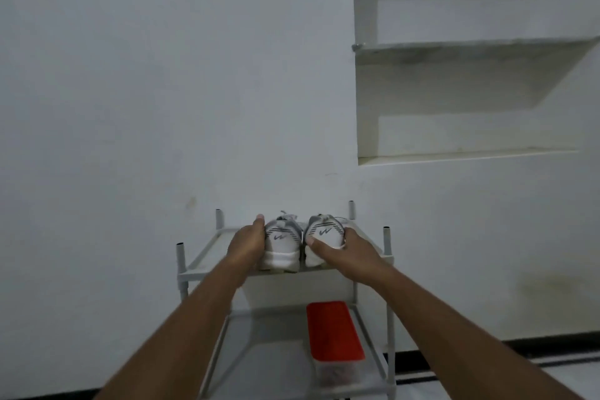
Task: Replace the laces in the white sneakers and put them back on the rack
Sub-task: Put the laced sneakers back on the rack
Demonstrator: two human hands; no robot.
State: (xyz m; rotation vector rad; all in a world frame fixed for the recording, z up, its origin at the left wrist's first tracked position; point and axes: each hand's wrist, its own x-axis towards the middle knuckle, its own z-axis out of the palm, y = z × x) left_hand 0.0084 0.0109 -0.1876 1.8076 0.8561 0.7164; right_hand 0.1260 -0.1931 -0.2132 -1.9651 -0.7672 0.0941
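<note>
Two white sneakers stand side by side on the top shelf of a grey shoe rack point(198, 273), heels towards me. My left hand point(246, 245) grips the left sneaker point(282, 247) around its outer heel side. My right hand point(344, 252) grips the heel of the right sneaker point(324, 232), thumb across the back. Both heels carry a grey logo with stripes. The fronts of the shoes and most of their laces are hidden behind the heels.
On the rack's lower shelf lies a clear box with a red lid point(334, 331). The rack stands against a white wall. Built-in wall shelves point(470, 45) sit at the upper right. A dark skirting strip point(535, 349) runs along the floor.
</note>
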